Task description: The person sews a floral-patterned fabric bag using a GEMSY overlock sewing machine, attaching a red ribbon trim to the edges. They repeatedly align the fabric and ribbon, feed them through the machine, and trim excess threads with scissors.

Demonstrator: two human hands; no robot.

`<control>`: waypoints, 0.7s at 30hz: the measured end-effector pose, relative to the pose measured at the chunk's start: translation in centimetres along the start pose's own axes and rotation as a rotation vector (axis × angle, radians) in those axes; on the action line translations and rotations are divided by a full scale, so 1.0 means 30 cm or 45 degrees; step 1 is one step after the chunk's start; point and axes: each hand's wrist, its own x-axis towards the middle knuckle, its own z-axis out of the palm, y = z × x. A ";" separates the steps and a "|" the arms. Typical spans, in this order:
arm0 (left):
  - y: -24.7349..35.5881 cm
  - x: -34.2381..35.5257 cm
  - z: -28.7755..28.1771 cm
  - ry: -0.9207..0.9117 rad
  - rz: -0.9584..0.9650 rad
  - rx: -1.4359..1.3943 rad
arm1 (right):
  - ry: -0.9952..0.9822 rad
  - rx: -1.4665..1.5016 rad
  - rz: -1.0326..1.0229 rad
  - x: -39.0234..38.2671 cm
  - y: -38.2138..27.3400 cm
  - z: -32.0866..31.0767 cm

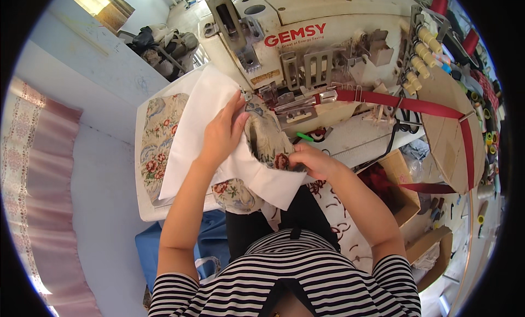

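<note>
White cloth (pixel 198 106) and floral tapestry fabric (pixel 268 132) lie together at the left end of an industrial sewing machine (pixel 333 16). My left hand (pixel 223 128) rests on the white cloth, fingers stretched toward the presser foot area, thumb a little apart. My right hand (pixel 314 161) pinches the right edge of the floral fabric, which curls up in a fold beside it. That hand's fingertips are partly hidden by the fabric. A dark red tape (pixel 377 98) runs into a metal folder (pixel 306 101) in front of the needle area, which the cloth and machine parts mostly hide.
The white machine table (pixel 145 194) ends close to the left wall. A cardboard disc (pixel 451 131) carries the red tape at the right. Below it stand an open carton (pixel 404 175) and several thread spools (pixel 489 139). A blue cloth (pixel 210 235) hangs under the table.
</note>
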 end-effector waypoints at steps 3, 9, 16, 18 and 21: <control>-0.007 0.028 -0.029 0.035 0.072 0.047 | 0.012 0.047 -0.044 0.018 0.008 -0.008; 0.200 -0.074 0.001 0.030 0.393 0.003 | -0.061 0.058 -0.055 -0.013 0.009 -0.004; 0.158 -0.086 0.057 0.040 0.376 -0.008 | -0.091 0.037 -0.072 0.010 0.045 -0.042; 0.151 -0.074 0.054 0.018 0.371 -0.024 | -0.095 0.046 -0.091 0.021 0.048 -0.052; 0.129 -0.040 0.046 -0.013 0.369 -0.077 | -0.124 0.074 -0.131 0.050 0.056 -0.076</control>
